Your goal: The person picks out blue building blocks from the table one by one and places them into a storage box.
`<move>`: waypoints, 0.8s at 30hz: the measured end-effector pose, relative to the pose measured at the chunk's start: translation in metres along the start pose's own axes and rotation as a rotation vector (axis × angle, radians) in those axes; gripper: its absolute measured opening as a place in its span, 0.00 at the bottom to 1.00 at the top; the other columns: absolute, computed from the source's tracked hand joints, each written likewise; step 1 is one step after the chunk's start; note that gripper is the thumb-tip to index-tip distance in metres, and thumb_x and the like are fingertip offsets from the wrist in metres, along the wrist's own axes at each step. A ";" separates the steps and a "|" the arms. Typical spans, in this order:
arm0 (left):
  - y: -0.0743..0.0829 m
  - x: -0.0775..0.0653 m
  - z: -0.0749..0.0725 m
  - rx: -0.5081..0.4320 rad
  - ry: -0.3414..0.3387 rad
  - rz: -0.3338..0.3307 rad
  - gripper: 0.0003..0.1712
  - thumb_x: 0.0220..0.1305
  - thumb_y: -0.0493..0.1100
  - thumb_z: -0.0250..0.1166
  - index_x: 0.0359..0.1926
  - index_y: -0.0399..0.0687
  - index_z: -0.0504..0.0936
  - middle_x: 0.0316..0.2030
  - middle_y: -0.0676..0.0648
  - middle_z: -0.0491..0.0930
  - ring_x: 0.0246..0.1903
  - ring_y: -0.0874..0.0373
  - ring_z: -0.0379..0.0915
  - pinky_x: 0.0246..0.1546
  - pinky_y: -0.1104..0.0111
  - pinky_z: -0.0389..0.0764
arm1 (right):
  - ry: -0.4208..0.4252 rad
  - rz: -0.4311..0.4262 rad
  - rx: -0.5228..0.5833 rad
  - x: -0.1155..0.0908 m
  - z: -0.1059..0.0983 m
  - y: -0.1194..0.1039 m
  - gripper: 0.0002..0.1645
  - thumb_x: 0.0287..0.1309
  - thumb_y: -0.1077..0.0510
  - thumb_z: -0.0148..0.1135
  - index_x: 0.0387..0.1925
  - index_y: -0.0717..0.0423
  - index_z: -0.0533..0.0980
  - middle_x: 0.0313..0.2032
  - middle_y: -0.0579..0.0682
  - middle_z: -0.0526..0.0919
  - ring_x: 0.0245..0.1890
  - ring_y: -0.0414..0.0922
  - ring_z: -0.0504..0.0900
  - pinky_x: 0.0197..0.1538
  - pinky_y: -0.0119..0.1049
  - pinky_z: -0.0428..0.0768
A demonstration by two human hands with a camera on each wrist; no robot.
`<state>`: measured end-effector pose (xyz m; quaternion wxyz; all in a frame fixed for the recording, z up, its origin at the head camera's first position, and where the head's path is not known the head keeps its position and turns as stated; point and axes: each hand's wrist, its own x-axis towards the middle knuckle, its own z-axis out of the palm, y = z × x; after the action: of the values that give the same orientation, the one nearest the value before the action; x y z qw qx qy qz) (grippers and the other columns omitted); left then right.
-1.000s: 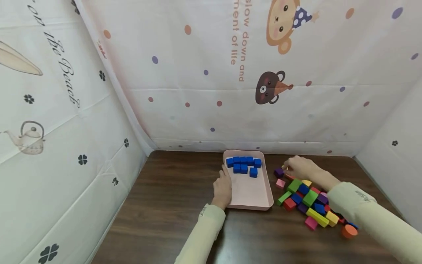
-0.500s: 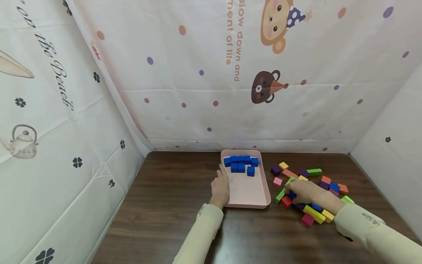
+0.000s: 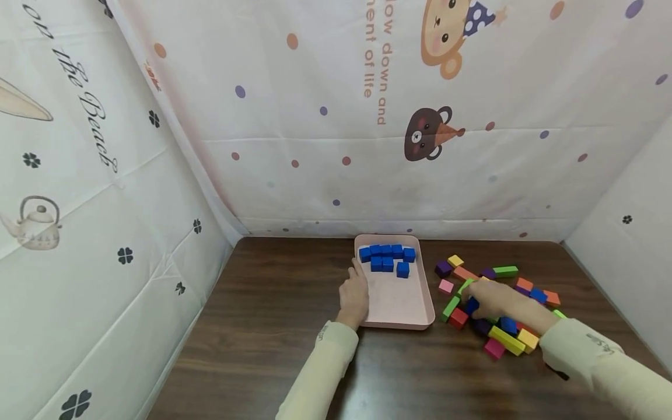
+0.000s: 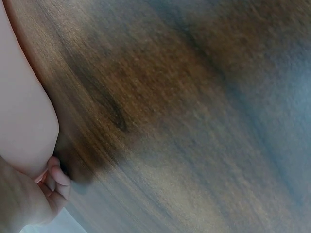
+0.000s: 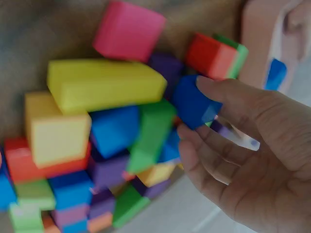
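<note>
My right hand [image 3: 490,297] is at the pile of coloured blocks, pinching a blue cube [image 5: 194,102] between thumb and fingertips. In the right wrist view the cube is beside a green block [image 5: 153,133] and a purple one. My left hand [image 3: 354,296] holds the left rim of a pink tray [image 3: 401,318], its index finger lying forward along the edge; the left wrist view shows its other fingers [image 4: 58,179] curled at the tray's side. Several blue cubes [image 3: 387,265] stand in rows at the tray's far end, with a single blue cube [image 3: 402,269] slightly apart.
Around the right hand lie a yellow bar [image 3: 506,340], a magenta cube [image 3: 494,349], a red cube [image 3: 458,318], a pink cube [image 3: 445,286] and an orange block [image 3: 465,273]. The dark wooden table [image 3: 252,338] meets printed cloth walls [image 3: 294,192] at back and sides.
My right hand has come from the pile's far left edge toward its middle, onto a blue cube, and now pinches it. The left hand has stayed on the tray's rim.
</note>
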<state>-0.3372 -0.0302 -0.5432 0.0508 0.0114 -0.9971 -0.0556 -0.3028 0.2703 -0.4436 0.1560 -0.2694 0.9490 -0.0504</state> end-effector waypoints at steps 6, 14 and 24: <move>-0.002 0.000 0.000 0.003 0.002 -0.006 0.42 0.70 0.39 0.65 0.78 0.40 0.54 0.62 0.42 0.76 0.16 0.61 0.66 0.23 0.72 0.81 | 0.055 -0.057 -0.038 0.004 -0.036 0.003 0.15 0.44 0.69 0.79 0.36 0.58 0.84 0.42 0.58 0.85 0.41 0.56 0.84 0.36 0.43 0.86; 0.000 -0.004 0.006 0.006 0.012 -0.011 0.44 0.68 0.39 0.68 0.78 0.41 0.55 0.61 0.43 0.77 0.16 0.61 0.67 0.24 0.72 0.82 | 0.208 -0.135 -0.021 0.026 -0.056 -0.002 0.14 0.48 0.73 0.75 0.38 0.60 0.86 0.37 0.55 0.83 0.38 0.52 0.83 0.39 0.44 0.88; -0.003 -0.003 0.007 0.003 0.039 -0.018 0.43 0.68 0.40 0.67 0.77 0.41 0.56 0.60 0.43 0.77 0.16 0.61 0.67 0.24 0.72 0.81 | 0.281 -0.158 -0.046 0.068 -0.060 -0.026 0.16 0.51 0.77 0.67 0.44 0.68 0.84 0.41 0.63 0.84 0.40 0.56 0.86 0.39 0.45 0.88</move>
<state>-0.3347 -0.0320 -0.5508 0.0699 0.0215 -0.9958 -0.0545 -0.3640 0.2129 -0.4005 0.0112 -0.3369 0.9382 -0.0781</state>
